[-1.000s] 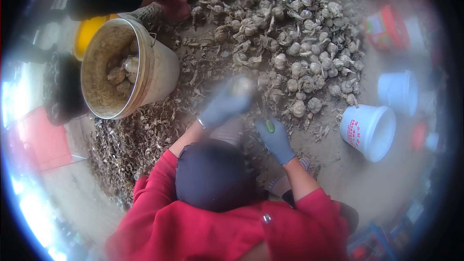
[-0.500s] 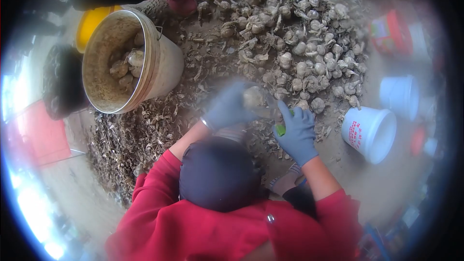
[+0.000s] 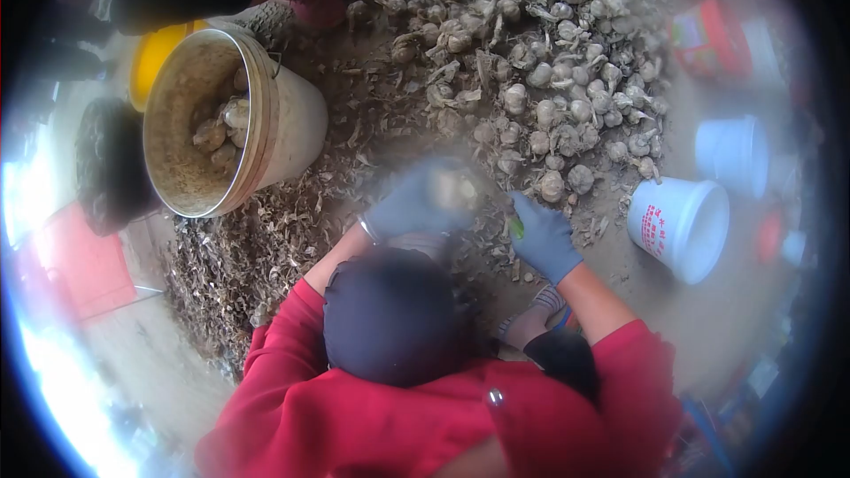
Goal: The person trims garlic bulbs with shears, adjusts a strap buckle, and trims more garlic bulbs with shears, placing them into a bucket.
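My left hand (image 3: pixel 407 204), in a grey glove, is closed around a garlic bulb (image 3: pixel 454 190) with a pale cut-looking face, blurred by motion. Just to the right, my gloved right hand (image 3: pixel 544 235) is wrapped round a green-handled cutting tool (image 3: pixel 517 227). Its thin dark front end points toward the bulb; blur hides whether the two touch. Beyond both hands spreads a heap of garlic bulbs (image 3: pixel 549 111) with dry stalks. Below them, a dark rounded cover (image 3: pixel 394 319) lies over my knee.
A large dirty bucket (image 3: pixel 297 119) holding several bulbs stands at left, with a yellow bucket (image 3: pixel 150 66) behind it. Dry trimmings (image 3: pixel 239 274) cover the ground. White buckets (image 3: pixel 655 226) and a red tub (image 3: pixel 722 40) are at right. Another person's red-gloved hand (image 3: pixel 314 0) is at upper left.
My left hand has turned the bulb so its pale face shows, and moved slightly left. The right hand has dropped a little lower, its fingers closer together. The view has shifted slightly.
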The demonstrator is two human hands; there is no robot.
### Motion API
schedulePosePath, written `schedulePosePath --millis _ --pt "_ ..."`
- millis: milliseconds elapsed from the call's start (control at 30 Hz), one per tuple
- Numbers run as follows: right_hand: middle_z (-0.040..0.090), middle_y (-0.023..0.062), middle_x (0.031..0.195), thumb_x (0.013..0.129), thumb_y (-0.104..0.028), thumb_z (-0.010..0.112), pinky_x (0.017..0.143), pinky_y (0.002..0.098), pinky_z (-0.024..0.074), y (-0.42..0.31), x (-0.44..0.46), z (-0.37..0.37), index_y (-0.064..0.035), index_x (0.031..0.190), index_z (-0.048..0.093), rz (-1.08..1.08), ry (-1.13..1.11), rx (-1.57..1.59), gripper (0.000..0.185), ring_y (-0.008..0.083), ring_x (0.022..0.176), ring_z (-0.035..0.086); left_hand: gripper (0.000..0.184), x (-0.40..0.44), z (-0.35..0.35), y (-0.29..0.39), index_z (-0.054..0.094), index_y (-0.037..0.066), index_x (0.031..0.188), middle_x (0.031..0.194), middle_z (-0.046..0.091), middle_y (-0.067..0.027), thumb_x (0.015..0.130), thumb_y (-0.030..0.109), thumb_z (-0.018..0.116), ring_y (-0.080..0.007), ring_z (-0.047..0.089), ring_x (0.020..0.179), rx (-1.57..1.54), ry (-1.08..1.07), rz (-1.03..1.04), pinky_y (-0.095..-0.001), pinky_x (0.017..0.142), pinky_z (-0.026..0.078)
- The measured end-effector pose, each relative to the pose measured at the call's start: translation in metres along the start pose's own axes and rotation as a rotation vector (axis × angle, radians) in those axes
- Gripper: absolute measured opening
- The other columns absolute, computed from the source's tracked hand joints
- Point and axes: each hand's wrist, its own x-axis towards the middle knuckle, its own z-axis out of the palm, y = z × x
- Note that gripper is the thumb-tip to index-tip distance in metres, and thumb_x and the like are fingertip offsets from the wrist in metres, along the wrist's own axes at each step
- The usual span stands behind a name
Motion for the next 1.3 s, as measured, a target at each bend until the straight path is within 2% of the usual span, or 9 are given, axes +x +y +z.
schedulePosePath --millis 233,367,500,533,600,767,900,1167,1300 --pt "0.065 0.0172 0.078 0.085 -0.029 0.061 0.068 0.0495 0.0509 -0.028 -0.018 -0.015 -0.0176 0.123 0.052 -0.177 0.277 -0.187 0.041 0.0394 0.075 0.065 0.084 0.0 -0.008 -0.023 0.045 0.002 0.134 0.12 0.06 -0.0104 0.067 0.034 0.085 -0.0184 0.057 0.111 -0.132 -0.102 0.066 -0.0327 0.098 0.044" --pt "0.065 0.0235 0.088 0.086 -0.033 0.057 0.076 0.0463 0.0497 0.003 -0.006 0.018 -0.0098 0.116 0.059 0.353 -0.082 0.168 0.038 0.0417 0.088 0.062 0.088 -0.014 -0.018 -0.058 0.042 -0.004 0.135 0.114 0.061 -0.0113 0.069 0.043 0.079 -0.0182 0.059 0.102 -0.605 -0.191 0.093 -0.0313 0.089 0.047" --pt "0.066 0.0235 0.09 0.082 -0.038 0.059 0.076 0.047 0.0498 0.04 -0.012 0.038 -0.0072 0.102 0.06 0.443 0.046 0.404 0.037 0.0396 0.088 0.064 0.095 -0.041 -0.044 -0.014 0.039 0.001 0.138 0.107 0.058 -0.0063 0.075 0.069 0.058 -0.0147 0.057 0.086 -1.08 0.567 0.423 -0.0266 0.072 0.047" --pt "0.066 0.023 0.089 0.081 -0.039 0.06 0.076 0.0459 0.0499 0.044 -0.012 0.037 -0.0058 0.1 0.059 0.45 0.076 0.414 0.039 0.0393 0.087 0.064 0.095 -0.047 -0.071 -0.023 0.038 0.002 0.139 0.109 0.056 -0.0039 0.073 0.063 0.067 -0.0109 0.052 0.079 -1.301 0.12 0.746 -0.0267 0.069 0.045" --pt "0.065 0.0215 0.087 0.079 -0.04 0.061 0.076 0.0435 0.0497 0.055 -0.008 0.034 -0.0037 0.099 0.059 0.484 0.069 0.457 0.041 0.0372 0.084 0.064 0.112 -0.065 -0.086 0.001 0.026 0.004 0.147 0.109 0.052 -0.0022 0.064 0.052 0.084 -0.0085 0.048 0.075 -1.368 0.12 0.941 -0.0259 0.069 0.043" --pt "0.058 0.0095 0.071 0.078 -0.036 0.069 0.057 0.0375 0.0483 0.078 0.047 0.021 -0.0028 0.092 0.058 0.549 -0.008 0.891 0.037 0.024 0.059 0.059 0.089 -0.044 -0.042 -0.006 0.027 0.006 0.148 0.116 0.054 -0.0048 0.084 0.055 0.065 -0.013 0.051 0.077 -1.207 0.299 0.512 -0.0289 0.073 0.046" --pt "0.052 0.0049 0.065 0.078 -0.032 0.071 0.045 0.0353 0.0453 0.07 0.105 0.001 -0.0031 0.09 0.059 0.614 -0.135 1.094 0.034 0.0199 0.046 0.052 0.05 -0.011 -0.018 -0.042 0.039 0.003 0.14 0.104 0.06 -0.01 0.099 0.03 0.046 -0.0183 0.058 0.083 -0.971 0.278 0.257 -0.0343 0.079 0.05" --pt "0.067 0.0221 0.092 0.083 -0.035 0.059 0.077 0.0498 0.0514 0.065 0.114 0.002 -0.0093 0.107 0.062 0.482 0.082 0.11 0.035 0.0407 0.09 0.065 0.053 0.013 -0.007 -0.02 0.041 0.002 0.137 0.107 0.06 -0.0071 0.092 0.018 0.062 -0.0125 0.059 0.083 -0.716 0.211 0.091 -0.03 0.076 0.05" --pt "0.065 0.0155 0.088 0.083 -0.036 0.063 0.068 0.0491 0.0508 0.037 0.047 -0.006 -0.0202 0.12 0.054 0.251 0.185 -0.111 0.041 0.0383 0.079 0.066 0.079 0.035 -0.01 -0.017 0.026 0.007 0.148 0.121 0.054 -0.0085 0.084 0.013 0.073 -0.0119 0.06 0.089 -0.292 0.234 0.1 -0.0285 0.076 0.052"
